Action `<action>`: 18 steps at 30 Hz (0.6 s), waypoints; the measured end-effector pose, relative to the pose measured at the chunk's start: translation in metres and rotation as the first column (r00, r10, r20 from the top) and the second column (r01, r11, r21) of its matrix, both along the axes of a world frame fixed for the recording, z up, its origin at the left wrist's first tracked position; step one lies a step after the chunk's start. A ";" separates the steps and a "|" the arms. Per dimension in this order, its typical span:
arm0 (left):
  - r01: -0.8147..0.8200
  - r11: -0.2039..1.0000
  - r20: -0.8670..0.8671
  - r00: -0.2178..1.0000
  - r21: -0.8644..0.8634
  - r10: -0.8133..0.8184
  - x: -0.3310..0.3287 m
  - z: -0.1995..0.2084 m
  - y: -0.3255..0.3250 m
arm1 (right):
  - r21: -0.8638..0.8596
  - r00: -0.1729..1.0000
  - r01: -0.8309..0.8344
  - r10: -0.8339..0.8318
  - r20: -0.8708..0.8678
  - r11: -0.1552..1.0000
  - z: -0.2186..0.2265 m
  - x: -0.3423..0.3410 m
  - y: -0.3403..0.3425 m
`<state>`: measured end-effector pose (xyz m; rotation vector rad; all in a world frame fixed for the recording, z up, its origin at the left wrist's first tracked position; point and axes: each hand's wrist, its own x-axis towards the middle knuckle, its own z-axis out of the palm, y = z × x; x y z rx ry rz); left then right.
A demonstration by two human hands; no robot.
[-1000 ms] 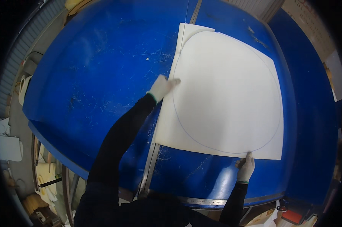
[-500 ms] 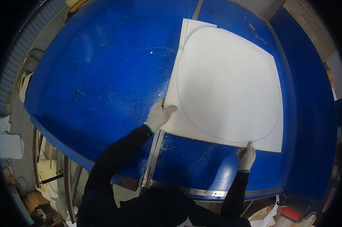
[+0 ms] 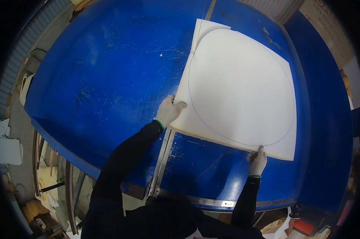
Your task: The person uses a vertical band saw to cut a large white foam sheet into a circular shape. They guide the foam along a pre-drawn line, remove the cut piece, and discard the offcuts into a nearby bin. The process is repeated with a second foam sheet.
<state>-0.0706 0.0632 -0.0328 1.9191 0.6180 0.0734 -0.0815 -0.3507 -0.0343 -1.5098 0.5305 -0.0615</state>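
Observation:
A large white foam sheet lies on the blue tabletop, with a rounded outline drawn on it in blue. Near its far left corner a cut follows that outline, and a thin upright wire runs down to the sheet there. My gloved left hand grips the sheet's left edge, thumb on top and fingers hidden beneath. At the near edge, right of the middle, my gloved right hand holds the sheet with one finger laid along its top and the others curled.
A metal rail runs from the table's front toward the sheet. Along the front edge lies a steel ruler strip. A raised blue panel borders the right side. White offcuts lie off the table at the left.
The sheet has turned slightly clockwise, its near left corner shifting away from me. My left hand has moved away with that edge; my right hand has moved slightly away and left.

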 end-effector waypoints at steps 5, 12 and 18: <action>0.005 0.996 -0.015 1.000 -0.084 -0.007 0.007 0.007 0.005 | 0.000 1.000 0.004 -0.004 0.001 1.000 0.001 0.003 0.007; 0.013 0.997 0.028 1.000 -0.082 -0.011 0.023 0.005 0.016 | 0.041 1.000 -0.003 0.002 0.016 0.999 -0.002 0.011 0.014; 0.058 0.998 0.008 0.998 0.021 -0.058 0.041 -0.002 0.024 | 0.048 1.000 0.006 -0.007 0.027 0.999 -0.010 0.016 0.017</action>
